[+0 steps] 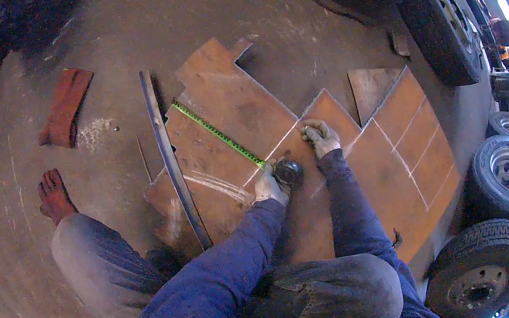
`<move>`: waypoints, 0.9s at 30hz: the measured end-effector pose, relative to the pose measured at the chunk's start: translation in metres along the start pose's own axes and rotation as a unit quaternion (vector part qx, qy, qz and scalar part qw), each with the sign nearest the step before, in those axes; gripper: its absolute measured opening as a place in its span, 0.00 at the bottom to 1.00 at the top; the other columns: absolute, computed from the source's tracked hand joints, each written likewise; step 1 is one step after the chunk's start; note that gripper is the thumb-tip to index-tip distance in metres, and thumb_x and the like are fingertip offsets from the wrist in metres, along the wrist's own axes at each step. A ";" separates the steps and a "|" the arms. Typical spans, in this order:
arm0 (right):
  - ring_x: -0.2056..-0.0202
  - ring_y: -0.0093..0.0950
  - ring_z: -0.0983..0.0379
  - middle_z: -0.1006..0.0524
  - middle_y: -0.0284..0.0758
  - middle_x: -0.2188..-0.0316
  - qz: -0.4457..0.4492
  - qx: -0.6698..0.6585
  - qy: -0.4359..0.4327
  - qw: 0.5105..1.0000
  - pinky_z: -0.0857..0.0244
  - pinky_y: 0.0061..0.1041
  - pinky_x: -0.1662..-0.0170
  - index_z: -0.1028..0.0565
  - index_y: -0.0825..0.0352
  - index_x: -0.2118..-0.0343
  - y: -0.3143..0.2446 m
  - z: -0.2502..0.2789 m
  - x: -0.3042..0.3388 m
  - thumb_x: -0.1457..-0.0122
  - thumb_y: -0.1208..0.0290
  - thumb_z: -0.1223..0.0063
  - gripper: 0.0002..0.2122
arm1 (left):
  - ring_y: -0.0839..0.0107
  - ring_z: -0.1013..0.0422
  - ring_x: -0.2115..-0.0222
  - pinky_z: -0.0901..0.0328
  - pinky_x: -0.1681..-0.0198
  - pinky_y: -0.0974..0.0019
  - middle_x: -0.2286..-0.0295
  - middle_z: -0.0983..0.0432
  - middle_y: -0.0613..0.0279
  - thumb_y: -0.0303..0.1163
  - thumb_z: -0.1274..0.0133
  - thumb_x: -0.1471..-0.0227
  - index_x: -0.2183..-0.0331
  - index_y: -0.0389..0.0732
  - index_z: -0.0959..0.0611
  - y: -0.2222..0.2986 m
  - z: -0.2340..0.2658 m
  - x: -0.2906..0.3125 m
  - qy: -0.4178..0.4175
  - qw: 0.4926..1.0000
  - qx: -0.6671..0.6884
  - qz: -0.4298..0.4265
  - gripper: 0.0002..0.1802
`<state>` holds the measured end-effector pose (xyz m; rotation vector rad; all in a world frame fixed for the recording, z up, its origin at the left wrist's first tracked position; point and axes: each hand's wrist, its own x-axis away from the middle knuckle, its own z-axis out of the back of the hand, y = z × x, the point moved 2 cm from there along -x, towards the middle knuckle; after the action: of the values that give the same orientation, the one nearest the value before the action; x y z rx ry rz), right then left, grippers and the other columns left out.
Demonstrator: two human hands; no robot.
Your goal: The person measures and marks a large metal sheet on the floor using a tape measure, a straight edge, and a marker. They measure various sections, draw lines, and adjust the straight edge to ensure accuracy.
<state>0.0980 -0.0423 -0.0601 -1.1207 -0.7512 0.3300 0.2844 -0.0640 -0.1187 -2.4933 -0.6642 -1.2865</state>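
Observation:
A large rust-brown metal sheet (273, 108) with stepped edges lies on the floor in front of me, marked with white lines. My left hand (268, 187), in a pale glove, is closed on a black tape measure (288, 172). Its green blade (217, 133) runs out over the sheet toward the far left edge. To the right of the tape measure, my right hand (321, 137), also gloved, rests low over the sheet beside a white line. Its fingers are pinched together; what they hold is too small to make out.
Left of the blade, a long curved metal strip (170, 153) lies across the sheet's edge. A small reddish-brown plate (67, 109) is on the floor (104, 42) farther left. Several tyres stand along the right, including a nearby one (478, 269). My bent left leg (98, 255) is at the left.

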 end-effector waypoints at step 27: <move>0.65 0.20 0.25 0.18 0.33 0.62 0.006 0.013 -0.008 1.000 0.29 0.21 0.60 0.23 0.67 0.53 0.012 0.003 -0.005 0.37 0.76 0.46 0.10 | 0.55 0.22 0.57 0.25 0.50 0.49 0.58 0.19 0.50 0.33 0.60 0.32 0.52 0.38 0.23 0.014 -0.022 0.024 -0.001 0.996 0.017 0.086 0.15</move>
<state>0.0941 -0.0378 -0.0719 -1.0997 -0.7523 0.3582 0.2879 -0.0784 -0.0860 -2.4633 -0.4573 -1.1991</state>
